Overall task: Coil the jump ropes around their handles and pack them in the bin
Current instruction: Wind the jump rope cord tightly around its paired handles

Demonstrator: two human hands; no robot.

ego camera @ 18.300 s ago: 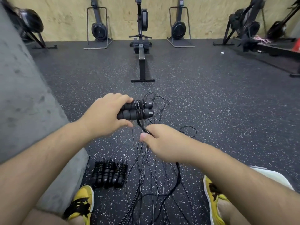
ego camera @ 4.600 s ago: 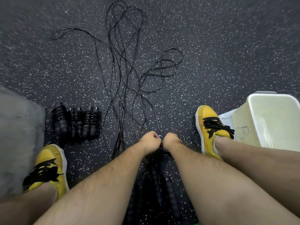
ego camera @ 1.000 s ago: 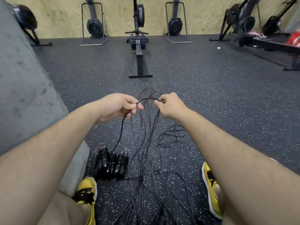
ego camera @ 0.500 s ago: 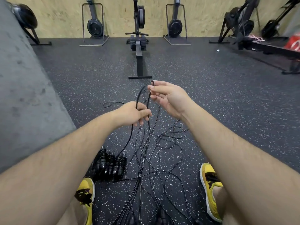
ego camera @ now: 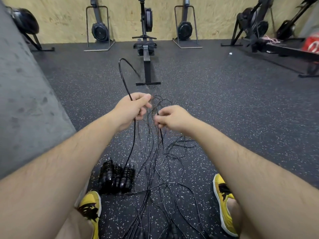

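Head view: yellow shoes (ego camera: 89,206) on speckled floor, wound jump ropes (ego camera: 117,176) just beside the left shoe, loose ropes (ego camera: 155,169) tangled between the feet. Left hand (ego camera: 133,109) grips one rope, its loop arching up; right hand (ego camera: 172,118) pinches a strand. Rowing machine (ego camera: 146,54) beyond.

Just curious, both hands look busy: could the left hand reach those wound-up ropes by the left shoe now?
Probably, once freed: the left hand grips a rope strand, but nothing covers the coiled ropes below it.
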